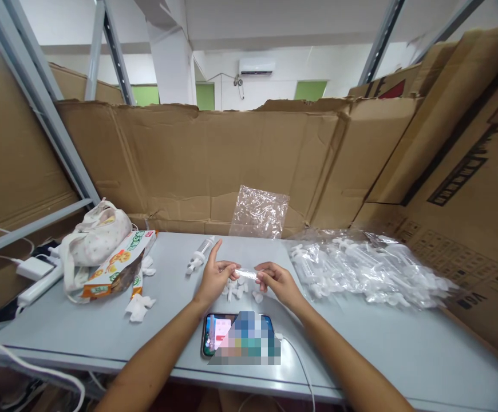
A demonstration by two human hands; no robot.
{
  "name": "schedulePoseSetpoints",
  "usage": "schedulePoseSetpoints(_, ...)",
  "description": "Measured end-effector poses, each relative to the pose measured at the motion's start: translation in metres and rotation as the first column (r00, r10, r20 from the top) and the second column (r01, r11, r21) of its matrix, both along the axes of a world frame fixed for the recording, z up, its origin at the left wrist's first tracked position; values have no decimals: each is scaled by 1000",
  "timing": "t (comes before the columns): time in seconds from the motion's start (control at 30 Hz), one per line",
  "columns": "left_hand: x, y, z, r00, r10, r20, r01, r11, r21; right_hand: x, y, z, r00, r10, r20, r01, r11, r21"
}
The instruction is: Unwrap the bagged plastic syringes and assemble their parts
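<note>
My left hand (217,277) pinches one end of a short, clear, shiny plastic piece (246,274), with one finger raised. At its other end, my right hand (277,280) grips it between thumb and fingers. Whether the piece is a tube or folded film is too small to tell. Below it on the table lie several small white plastic parts (235,290), partly covered by my left hand. To the left of my hands rest clear syringe-like tubes with white ends (200,256).
Clear bags of white-ended syringe-like parts (360,266) cover the table's right side. A phone (217,335) with a cable lies in front of me. At left are a cloth bag (103,229), a snack packet (118,266) and crumpled tissue (139,307). A clear bag (260,212) leans against the cardboard wall (232,149).
</note>
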State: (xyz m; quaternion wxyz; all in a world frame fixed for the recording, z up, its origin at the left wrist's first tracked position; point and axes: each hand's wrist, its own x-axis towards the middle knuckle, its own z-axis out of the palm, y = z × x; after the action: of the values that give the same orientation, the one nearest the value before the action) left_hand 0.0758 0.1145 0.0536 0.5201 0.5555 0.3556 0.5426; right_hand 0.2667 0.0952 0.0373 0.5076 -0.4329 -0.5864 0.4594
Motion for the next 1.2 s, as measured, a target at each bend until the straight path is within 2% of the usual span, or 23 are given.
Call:
schedulePoseSetpoints(0.3,-3,9,-1,997,-69,15,70,994,-84,5,1,-5,997,-6,73,1,997,74)
schedulePoseSetpoints(0.5,-4,10,-2,995,-72,62,83,979,-184,6,3,-5,999,-40,33,37,996,75)
schedulePoseSetpoints(0.6,-4,10,-4,997,-59,51,66,985,-157,6,4,-4,1000,-23,-20,24,999,40)
schedulePoseSetpoints(0.77,-6,8,-5,986,32,-166,-37,999,-26,8,0,3,998,50,-36,-52,998,-39)
schedulePoseSetpoints(0.83,-10,10,-2,975,78,-208,-78,997,9,9,-2,5,997,62,-38,-64,997,-52)
schedulePoseSetpoints(0.93,-26,17,8,962,196,-191,-186,980,68,13,-3,6,997,53,-49,-54,998,-33)
schedulePoseSetpoints(1.03,-51,28,20,917,350,-189,-324,933,153,16,-2,6,999,15,-40,-15,1000,-9)
schedulePoseSetpoints(1.1,-72,36,27,857,439,-270,-397,896,197,17,-2,6,999,-21,-27,21,1000,3)
schedulePoseSetpoints(1.2,-103,46,32,780,484,-396,-451,874,178,17,-2,6,999,-47,9,46,999,21)
